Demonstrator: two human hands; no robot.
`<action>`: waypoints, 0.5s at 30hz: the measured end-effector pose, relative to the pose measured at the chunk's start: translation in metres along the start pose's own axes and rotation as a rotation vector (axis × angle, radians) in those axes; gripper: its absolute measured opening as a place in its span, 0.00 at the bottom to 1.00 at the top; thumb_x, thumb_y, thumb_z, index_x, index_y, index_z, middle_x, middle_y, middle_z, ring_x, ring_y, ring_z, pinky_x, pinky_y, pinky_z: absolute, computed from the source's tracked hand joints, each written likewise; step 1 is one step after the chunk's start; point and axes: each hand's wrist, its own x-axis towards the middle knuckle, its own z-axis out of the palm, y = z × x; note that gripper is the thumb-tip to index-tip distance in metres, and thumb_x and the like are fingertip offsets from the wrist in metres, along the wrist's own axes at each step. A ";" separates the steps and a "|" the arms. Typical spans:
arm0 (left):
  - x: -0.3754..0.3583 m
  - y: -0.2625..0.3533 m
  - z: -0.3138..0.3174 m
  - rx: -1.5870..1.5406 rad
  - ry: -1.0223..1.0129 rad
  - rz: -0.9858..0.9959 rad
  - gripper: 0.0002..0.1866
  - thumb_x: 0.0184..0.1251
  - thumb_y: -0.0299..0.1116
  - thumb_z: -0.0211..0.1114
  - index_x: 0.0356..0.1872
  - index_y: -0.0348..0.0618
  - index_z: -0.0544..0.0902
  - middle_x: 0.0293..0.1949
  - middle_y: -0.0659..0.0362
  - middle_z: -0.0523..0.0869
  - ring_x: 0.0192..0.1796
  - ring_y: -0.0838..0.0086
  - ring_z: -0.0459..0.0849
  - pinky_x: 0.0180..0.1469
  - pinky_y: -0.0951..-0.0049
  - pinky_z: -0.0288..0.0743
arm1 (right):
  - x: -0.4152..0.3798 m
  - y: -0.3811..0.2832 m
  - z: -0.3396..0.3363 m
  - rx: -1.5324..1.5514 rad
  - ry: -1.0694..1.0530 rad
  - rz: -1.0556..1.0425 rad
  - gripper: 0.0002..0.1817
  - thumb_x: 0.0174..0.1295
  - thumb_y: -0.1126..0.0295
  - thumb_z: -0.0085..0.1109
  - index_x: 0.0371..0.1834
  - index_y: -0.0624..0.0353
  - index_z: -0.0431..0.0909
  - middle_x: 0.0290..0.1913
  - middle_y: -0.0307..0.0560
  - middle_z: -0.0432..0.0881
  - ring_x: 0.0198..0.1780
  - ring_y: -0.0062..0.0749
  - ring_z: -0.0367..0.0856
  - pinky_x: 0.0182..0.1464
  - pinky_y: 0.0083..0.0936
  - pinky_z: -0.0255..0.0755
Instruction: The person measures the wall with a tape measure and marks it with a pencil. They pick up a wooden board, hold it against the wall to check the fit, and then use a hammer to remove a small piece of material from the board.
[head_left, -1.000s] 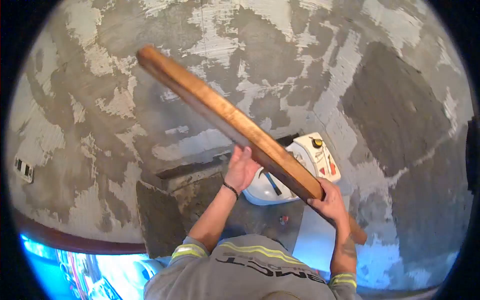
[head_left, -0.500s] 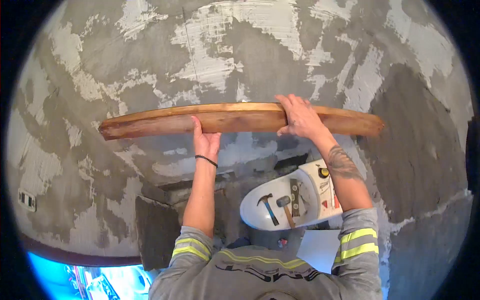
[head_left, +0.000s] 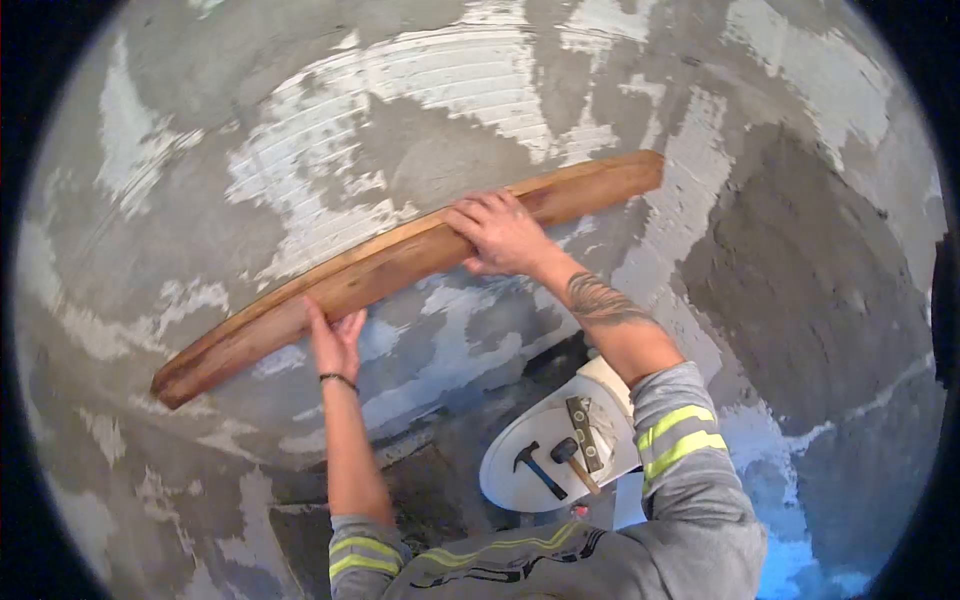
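A long brown wooden plank point(head_left: 400, 275) lies tilted against the patchy plastered wall, its left end lower than its right. From below, my left hand point(head_left: 337, 340) supports the plank, with the thumb up on its front face and the other fingers partly hidden. Farther right, my right hand point(head_left: 500, 232) is wrapped over the plank's upper edge, fingers on top and thumb at the front. Both hands hold the same piece.
Below stands a white toilet point(head_left: 505, 490). On its lid lie a blue-handled claw hammer point(head_left: 540, 470), a mallet point(head_left: 575, 466) with a wooden handle and a spirit level point(head_left: 584, 435). Dark grey plaster point(head_left: 800, 290) covers part of the wall at right.
The plank has gone from nearly level to slanting, left end down and right end up, with both hands still on it. The view has also shifted.
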 end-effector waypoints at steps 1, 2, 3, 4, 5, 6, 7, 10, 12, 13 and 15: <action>0.006 -0.003 -0.004 0.001 -0.016 -0.024 0.41 0.64 0.58 0.59 0.68 0.40 0.58 0.67 0.53 0.65 0.67 0.59 0.67 0.65 0.52 0.69 | 0.001 -0.002 -0.003 0.023 0.012 0.008 0.39 0.39 0.58 0.72 0.60 0.51 0.69 0.58 0.46 0.73 0.61 0.43 0.70 0.63 0.45 0.61; 0.011 -0.004 -0.008 -0.033 -0.026 0.012 0.40 0.63 0.57 0.61 0.67 0.40 0.60 0.65 0.53 0.68 0.65 0.60 0.70 0.63 0.54 0.71 | -0.002 -0.003 -0.003 0.051 0.026 0.013 0.40 0.39 0.59 0.72 0.61 0.50 0.69 0.59 0.46 0.72 0.62 0.42 0.69 0.64 0.46 0.59; 0.015 -0.004 -0.012 -0.065 -0.033 0.055 0.39 0.62 0.57 0.62 0.66 0.40 0.62 0.63 0.53 0.70 0.63 0.61 0.73 0.62 0.55 0.73 | -0.006 -0.005 -0.001 0.046 0.022 0.029 0.40 0.39 0.59 0.72 0.61 0.50 0.69 0.59 0.46 0.72 0.62 0.42 0.69 0.64 0.46 0.59; 0.017 -0.004 -0.015 -0.059 -0.041 0.046 0.39 0.62 0.57 0.62 0.66 0.40 0.62 0.63 0.53 0.70 0.63 0.61 0.73 0.62 0.55 0.73 | -0.008 -0.006 0.001 0.026 0.060 0.030 0.41 0.38 0.59 0.72 0.61 0.50 0.68 0.60 0.45 0.71 0.62 0.41 0.68 0.64 0.47 0.58; 0.020 -0.004 -0.016 -0.087 -0.052 0.037 0.38 0.62 0.56 0.63 0.65 0.41 0.64 0.61 0.53 0.72 0.61 0.62 0.75 0.60 0.56 0.75 | -0.008 -0.004 0.002 0.005 0.099 0.022 0.42 0.38 0.59 0.73 0.62 0.49 0.68 0.60 0.44 0.71 0.62 0.41 0.68 0.64 0.49 0.57; 0.022 -0.006 -0.017 -0.117 -0.059 0.029 0.37 0.62 0.56 0.64 0.64 0.42 0.65 0.60 0.53 0.74 0.58 0.62 0.78 0.58 0.57 0.77 | -0.008 -0.001 0.003 0.002 0.098 0.023 0.42 0.38 0.59 0.73 0.62 0.49 0.68 0.60 0.44 0.71 0.62 0.41 0.68 0.64 0.49 0.57; 0.021 -0.006 -0.011 -0.114 -0.054 0.025 0.37 0.62 0.56 0.64 0.64 0.42 0.65 0.60 0.53 0.74 0.58 0.62 0.78 0.58 0.57 0.77 | -0.009 -0.001 0.003 -0.034 0.148 0.068 0.42 0.37 0.60 0.73 0.62 0.48 0.68 0.59 0.43 0.71 0.61 0.41 0.68 0.63 0.50 0.57; 0.007 -0.002 0.008 -0.152 -0.008 0.118 0.38 0.60 0.58 0.64 0.64 0.43 0.65 0.60 0.54 0.74 0.56 0.63 0.79 0.55 0.59 0.79 | -0.009 0.017 0.015 -0.078 0.144 0.095 0.42 0.36 0.60 0.74 0.61 0.48 0.69 0.58 0.43 0.71 0.60 0.41 0.69 0.62 0.49 0.58; 0.000 0.008 0.006 -0.024 0.026 -0.039 0.43 0.57 0.62 0.65 0.66 0.44 0.64 0.64 0.55 0.70 0.62 0.63 0.73 0.62 0.55 0.72 | -0.008 0.021 0.013 0.013 0.056 0.090 0.41 0.34 0.61 0.75 0.59 0.51 0.70 0.55 0.45 0.73 0.59 0.44 0.69 0.62 0.46 0.59; -0.007 0.005 -0.004 -0.016 0.032 -0.028 0.43 0.57 0.62 0.65 0.66 0.44 0.64 0.64 0.55 0.70 0.62 0.63 0.73 0.62 0.55 0.72 | -0.009 0.019 0.005 0.024 0.064 0.086 0.41 0.34 0.61 0.75 0.59 0.51 0.70 0.55 0.45 0.73 0.59 0.44 0.69 0.62 0.46 0.59; -0.022 -0.009 -0.030 0.061 -0.174 0.336 0.48 0.53 0.65 0.65 0.68 0.44 0.61 0.68 0.56 0.65 0.69 0.63 0.63 0.70 0.51 0.59 | -0.016 0.016 -0.013 0.253 -0.098 0.119 0.41 0.34 0.61 0.75 0.58 0.52 0.71 0.53 0.47 0.76 0.58 0.45 0.71 0.62 0.42 0.60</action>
